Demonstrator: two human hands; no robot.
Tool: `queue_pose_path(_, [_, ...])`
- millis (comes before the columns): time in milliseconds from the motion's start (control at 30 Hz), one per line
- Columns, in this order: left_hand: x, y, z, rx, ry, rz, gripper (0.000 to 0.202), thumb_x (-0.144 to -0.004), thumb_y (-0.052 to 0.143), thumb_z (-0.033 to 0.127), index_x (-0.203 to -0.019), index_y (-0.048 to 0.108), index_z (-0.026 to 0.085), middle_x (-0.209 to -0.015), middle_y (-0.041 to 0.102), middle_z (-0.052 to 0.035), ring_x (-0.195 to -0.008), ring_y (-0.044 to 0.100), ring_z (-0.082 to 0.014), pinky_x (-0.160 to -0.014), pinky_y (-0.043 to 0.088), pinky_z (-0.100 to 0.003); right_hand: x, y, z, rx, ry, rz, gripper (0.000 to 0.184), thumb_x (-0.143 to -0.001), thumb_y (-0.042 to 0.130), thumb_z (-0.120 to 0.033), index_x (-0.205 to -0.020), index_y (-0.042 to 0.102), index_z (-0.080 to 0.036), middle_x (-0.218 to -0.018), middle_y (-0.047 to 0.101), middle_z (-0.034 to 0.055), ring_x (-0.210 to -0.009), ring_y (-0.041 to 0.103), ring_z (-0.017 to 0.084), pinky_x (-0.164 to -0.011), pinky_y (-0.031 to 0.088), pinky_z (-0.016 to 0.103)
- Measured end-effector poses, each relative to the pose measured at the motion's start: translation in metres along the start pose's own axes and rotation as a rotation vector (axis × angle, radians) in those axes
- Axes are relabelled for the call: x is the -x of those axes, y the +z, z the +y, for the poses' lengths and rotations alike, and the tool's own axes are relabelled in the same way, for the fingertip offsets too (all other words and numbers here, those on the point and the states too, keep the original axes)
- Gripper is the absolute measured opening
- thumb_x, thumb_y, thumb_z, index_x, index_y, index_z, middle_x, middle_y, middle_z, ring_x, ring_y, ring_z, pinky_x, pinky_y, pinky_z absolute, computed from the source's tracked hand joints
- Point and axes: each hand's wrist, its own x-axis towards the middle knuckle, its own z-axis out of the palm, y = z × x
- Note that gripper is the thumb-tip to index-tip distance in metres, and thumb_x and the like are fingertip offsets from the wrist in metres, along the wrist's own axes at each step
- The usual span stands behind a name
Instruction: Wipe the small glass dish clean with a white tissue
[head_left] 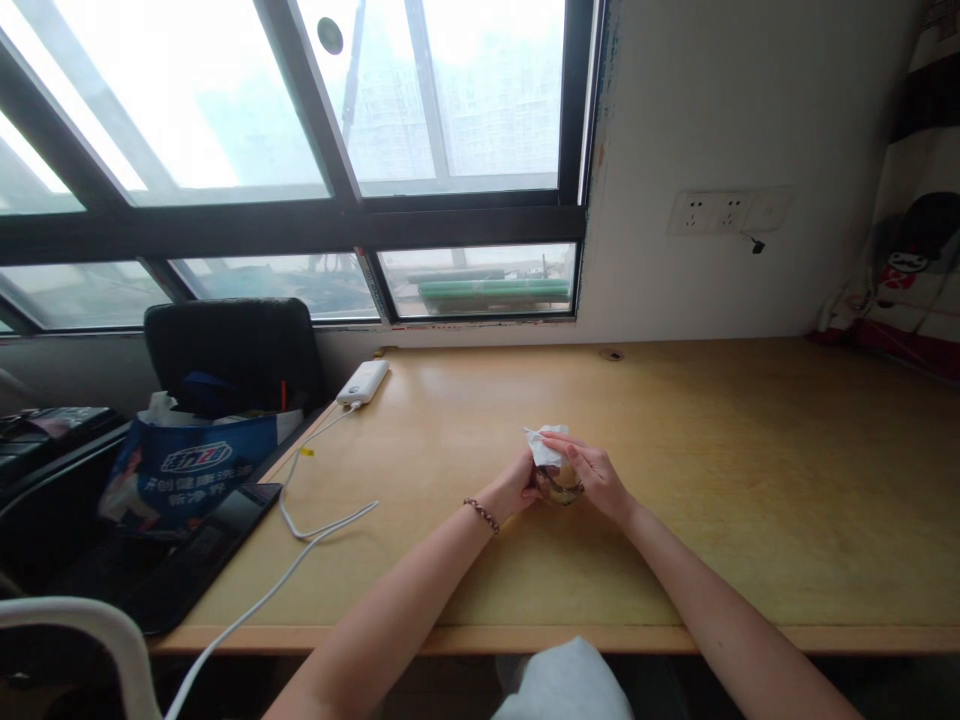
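Over the middle of the table, a small rounded object (561,487) with a shiny, glass-like, brownish surface and dark lines is between my hands; its exact kind is unclear. My left hand (516,483) is closed around its left side, with the fingertips mostly hidden. A crumpled white tissue (546,448) covers its top. From the right, my right hand (596,478) presses the tissue against the object, its fingers bent over the top and side.
The wooden table (750,480) stretches under both forearms. At its left edge lie a white power bank (363,382), a white cable (307,535) and a dark flat panel (217,550). A blue bag (195,465) rests on a black chair (232,340). Wall sockets (724,212) sit behind.
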Motion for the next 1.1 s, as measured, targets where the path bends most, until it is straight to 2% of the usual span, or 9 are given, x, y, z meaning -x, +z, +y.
queue_pose_path(100, [0.002,0.001,0.001,-0.025,0.004,-0.037,0.016,-0.075,0.050,0.026,-0.069,0.052,0.012,-0.048,0.050,0.0013,-0.027,0.033,-0.0022,-0.026,0.006,-0.015,0.000,0.000,0.009,-0.002,0.082,0.073,0.037,-0.087,0.031,-0.040,-0.105,0.059,-0.022,-0.109,0.058,0.0025,-0.103,0.051,0.020,-0.092,0.036,0.037])
queue_pose_path(200, [0.006,0.004,0.003,-0.005,0.093,0.005,0.021,-0.075,0.051,0.032,-0.067,0.051,0.012,-0.048,0.049,0.0026,-0.028,0.033,-0.0020,-0.024,0.008,-0.014,0.000,0.000,0.022,-0.037,0.179,0.146,0.041,-0.086,0.031,-0.043,-0.106,0.059,-0.019,-0.102,0.062,0.0040,-0.095,0.056,0.022,-0.085,0.042,0.037])
queue_pose_path(367, [0.010,0.009,0.007,0.026,0.218,0.004,0.023,-0.075,0.051,0.036,-0.074,0.053,0.013,-0.055,0.053,0.0009,-0.037,0.044,-0.0053,-0.027,0.024,-0.014,-0.001,0.000,0.036,-0.033,0.197,0.219,0.043,-0.085,0.033,-0.046,-0.111,0.055,-0.019,-0.112,0.056,0.0047,-0.106,0.050,0.022,-0.091,0.037,0.037])
queue_pose_path(500, [0.014,0.012,0.009,-0.036,0.272,-0.075,0.027,-0.076,0.050,0.040,-0.077,0.053,0.013,-0.064,0.058,-0.0033,-0.046,0.055,-0.0118,-0.045,0.046,-0.024,-0.003,-0.002,0.039,-0.010,0.245,0.266,0.046,-0.084,0.032,-0.048,-0.107,0.057,-0.017,-0.106,0.060,0.0076,-0.102,0.052,0.022,-0.089,0.039,0.036])
queue_pose_path(600, [0.018,0.015,0.013,-0.019,0.274,-0.096,0.028,-0.076,0.051,0.041,-0.077,0.053,0.013,-0.079,0.062,-0.0087,-0.060,0.062,-0.0183,-0.062,0.049,-0.033,-0.002,0.000,0.038,0.000,0.287,0.242,0.046,-0.084,0.031,-0.048,-0.100,0.059,-0.017,-0.094,0.064,0.0073,-0.089,0.058,0.022,-0.080,0.045,0.034])
queue_pose_path(700, [0.020,0.019,0.015,0.045,0.282,-0.137,0.023,-0.075,0.055,0.036,-0.076,0.053,0.013,-0.085,0.062,-0.0090,-0.073,0.062,-0.0216,-0.072,0.047,-0.035,0.000,0.004,0.034,0.025,0.255,0.240,0.043,-0.084,0.033,-0.046,-0.116,0.049,-0.022,-0.103,0.061,0.0031,-0.094,0.056,0.021,-0.083,0.043,0.033])
queue_pose_path(833, [0.021,0.020,0.015,0.102,0.288,-0.164,0.019,-0.074,0.055,0.032,-0.071,0.052,0.014,-0.088,0.061,-0.0074,-0.078,0.061,-0.0229,-0.073,0.045,-0.034,0.003,0.006,0.030,0.107,0.214,0.233,0.048,-0.086,0.033,-0.042,-0.130,0.030,-0.023,-0.117,0.053,0.0026,-0.105,0.050,0.022,-0.090,0.039,0.036])
queue_pose_path(967, [0.020,0.016,0.015,0.188,0.287,-0.124,0.018,-0.075,0.050,0.030,-0.068,0.053,0.014,-0.079,0.062,-0.0069,-0.074,0.060,-0.0220,-0.069,0.044,-0.034,0.005,0.008,0.030,0.232,0.112,0.209,0.050,-0.086,0.034,-0.038,-0.132,0.025,-0.020,-0.130,0.038,0.0056,-0.117,0.037,0.023,-0.097,0.031,0.041])
queue_pose_path(1100, [0.015,0.009,0.015,0.266,0.295,-0.090,0.031,-0.076,0.046,0.041,-0.065,0.055,0.014,-0.066,0.061,-0.0075,-0.066,0.059,-0.0209,-0.064,0.044,-0.034,0.007,0.014,0.029,0.328,-0.005,0.158,0.048,-0.087,0.034,-0.033,-0.132,0.026,-0.019,-0.135,0.030,0.0055,-0.123,0.027,0.022,-0.102,0.024,0.042])
